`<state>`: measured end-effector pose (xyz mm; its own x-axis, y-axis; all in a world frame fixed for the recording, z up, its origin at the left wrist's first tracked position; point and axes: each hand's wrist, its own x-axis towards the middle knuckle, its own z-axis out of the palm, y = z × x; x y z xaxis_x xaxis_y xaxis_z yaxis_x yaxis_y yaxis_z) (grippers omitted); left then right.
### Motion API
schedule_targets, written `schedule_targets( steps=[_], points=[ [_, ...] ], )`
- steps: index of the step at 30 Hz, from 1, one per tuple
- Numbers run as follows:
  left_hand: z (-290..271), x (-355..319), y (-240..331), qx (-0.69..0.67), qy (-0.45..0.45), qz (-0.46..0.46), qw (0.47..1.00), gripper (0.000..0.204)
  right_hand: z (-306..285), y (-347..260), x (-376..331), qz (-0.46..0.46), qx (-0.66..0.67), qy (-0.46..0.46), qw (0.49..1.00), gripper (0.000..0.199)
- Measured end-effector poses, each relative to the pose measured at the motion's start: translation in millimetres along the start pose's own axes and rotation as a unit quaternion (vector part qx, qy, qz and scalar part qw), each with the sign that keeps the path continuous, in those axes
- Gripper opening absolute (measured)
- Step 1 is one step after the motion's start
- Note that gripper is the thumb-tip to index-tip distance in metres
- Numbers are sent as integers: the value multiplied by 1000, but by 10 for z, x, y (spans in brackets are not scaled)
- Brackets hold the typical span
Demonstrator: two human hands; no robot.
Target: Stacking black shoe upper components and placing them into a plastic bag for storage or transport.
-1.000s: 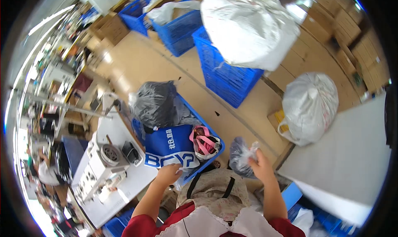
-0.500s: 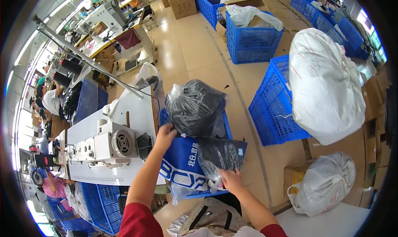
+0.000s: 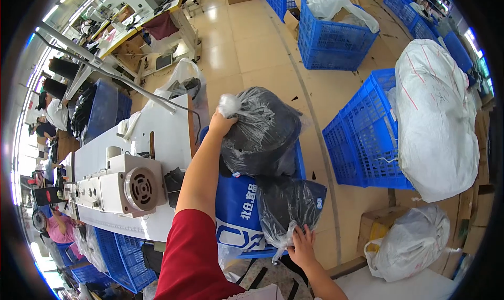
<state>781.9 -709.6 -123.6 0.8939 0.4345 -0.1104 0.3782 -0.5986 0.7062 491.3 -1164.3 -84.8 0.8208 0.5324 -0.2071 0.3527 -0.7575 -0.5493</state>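
Observation:
A big clear plastic bag [image 3: 262, 134] full of dark contents sits in a blue crate [image 3: 299, 161], its whitish gathered neck pointing left. My left hand [image 3: 223, 123] is closed around that neck. Nearer to me, a smaller clear plastic bag [image 3: 286, 203] with dark contents lies over the crate's near part. My right hand [image 3: 303, 245] rests on its near end beside the bunched plastic, fingers stretched out and apart. Under both bags, a blue printed sack [image 3: 236, 200] with white markings shows.
To the left stands a sewing machine [image 3: 118, 187] on a white table [image 3: 173, 132]. On the right, a large white sack [image 3: 436, 121] bulges from a blue crate [image 3: 359, 134]. A white plastic bag [image 3: 412, 242] sits low right. Another blue crate [image 3: 333, 42] stands farther off.
My left hand has moved from the large bag's near-left side up to its neck and closed there. My right hand's fingers have spread on the smaller bag. The view has shifted slightly.

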Motion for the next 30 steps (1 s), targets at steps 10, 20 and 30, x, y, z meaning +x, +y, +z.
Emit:
schedule_targets(
  steps=[10,20,30],
  points=[
    [-566,-84,1099,-215,2,-18,977,43,102,-21,-19,-3,9,17,1000,62],
    [-1781,-398,2591,-478,-95,-64,871,25,139,30,39,37,56,-4,998,53],
    [-3406,-2003,3544,-586,-6,-93,805,29,61,-117,474,-50,80,-107,990,57]
  ],
)
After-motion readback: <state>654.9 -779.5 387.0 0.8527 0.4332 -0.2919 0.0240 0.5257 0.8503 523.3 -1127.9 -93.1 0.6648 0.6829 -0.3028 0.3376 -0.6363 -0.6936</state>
